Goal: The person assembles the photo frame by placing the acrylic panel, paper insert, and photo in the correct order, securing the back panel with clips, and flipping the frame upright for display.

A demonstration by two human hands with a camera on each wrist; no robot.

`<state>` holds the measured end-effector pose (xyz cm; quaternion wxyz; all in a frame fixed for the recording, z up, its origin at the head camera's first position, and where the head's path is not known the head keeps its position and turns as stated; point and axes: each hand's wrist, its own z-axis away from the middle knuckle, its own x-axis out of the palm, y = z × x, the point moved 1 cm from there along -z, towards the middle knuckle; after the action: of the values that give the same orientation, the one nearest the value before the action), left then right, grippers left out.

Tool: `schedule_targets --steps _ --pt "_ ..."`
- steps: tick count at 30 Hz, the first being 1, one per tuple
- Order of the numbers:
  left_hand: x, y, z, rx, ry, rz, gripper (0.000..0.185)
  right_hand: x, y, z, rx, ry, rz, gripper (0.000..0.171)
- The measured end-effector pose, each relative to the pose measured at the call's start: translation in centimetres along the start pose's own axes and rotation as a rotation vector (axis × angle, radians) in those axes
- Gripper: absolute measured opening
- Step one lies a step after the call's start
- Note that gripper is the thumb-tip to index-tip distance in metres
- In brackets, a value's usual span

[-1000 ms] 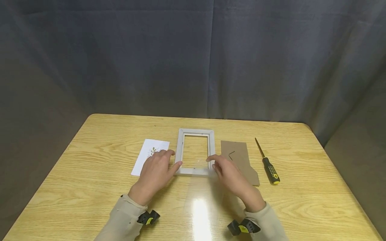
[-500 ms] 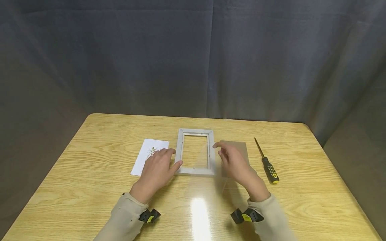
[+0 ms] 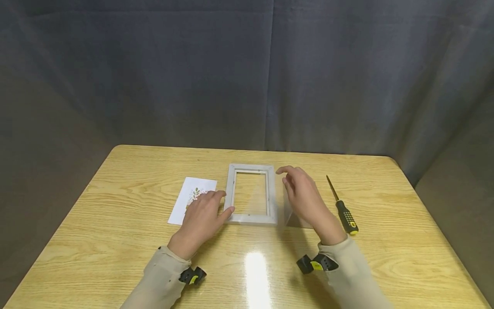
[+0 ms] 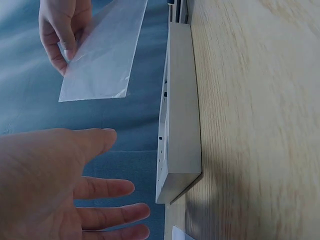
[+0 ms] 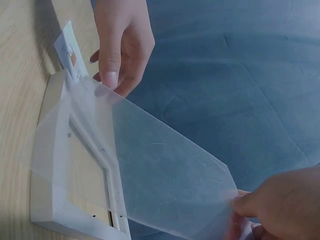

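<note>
A clear plastic sheet [image 5: 165,155] is pinched at one end by my right hand [image 3: 306,197], tilted above the table. In the right wrist view it crosses in front of a pale wooden picture frame [image 3: 272,193]. The frame lies flat, its opening showing the tabletop. My left hand [image 3: 201,216] stays at the frame's lower left with fingers extended and holds nothing, as the left wrist view [image 4: 100,187] shows. Partly behind that hand is a white card [image 3: 180,208] with a printed plant design. The right hand hides most of a brown cardboard piece [image 3: 298,222].
A screwdriver [image 3: 347,216] with a black and yellow handle lies to the right of the right hand. Everything rests on a wood-grain table [image 3: 401,240]. Behind its far edge hangs a dark curtain [image 3: 200,86].
My right hand has moved away from me and a little to the right, carrying the clear sheet, and now covers more of the cardboard. The left hand has hardly moved.
</note>
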<state>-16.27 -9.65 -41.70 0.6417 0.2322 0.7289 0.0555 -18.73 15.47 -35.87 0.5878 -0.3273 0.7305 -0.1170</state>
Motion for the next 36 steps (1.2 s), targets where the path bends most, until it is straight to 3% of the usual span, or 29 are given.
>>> schedule_targets --steps 5,13,21,36 --pt "0.2 -0.1 -0.1 0.019 0.008 -0.002 0.054 -0.1 0.1 -1.0 -0.005 0.021 -0.006 0.024" --pt "0.6 -0.2 0.1 0.020 -0.068 -0.012 0.064 -0.2 0.1 -2.4 -0.005 0.038 0.010 0.025" --pt "0.7 -0.1 0.1 0.032 -0.088 -0.062 0.075 0.2 0.0 -3.4 -0.032 0.060 0.015 0.024" --pt "1.4 -0.1 0.3 0.032 -0.138 -0.068 0.073 0.7 -1.0 -4.8 -0.043 0.026 0.025 0.027"
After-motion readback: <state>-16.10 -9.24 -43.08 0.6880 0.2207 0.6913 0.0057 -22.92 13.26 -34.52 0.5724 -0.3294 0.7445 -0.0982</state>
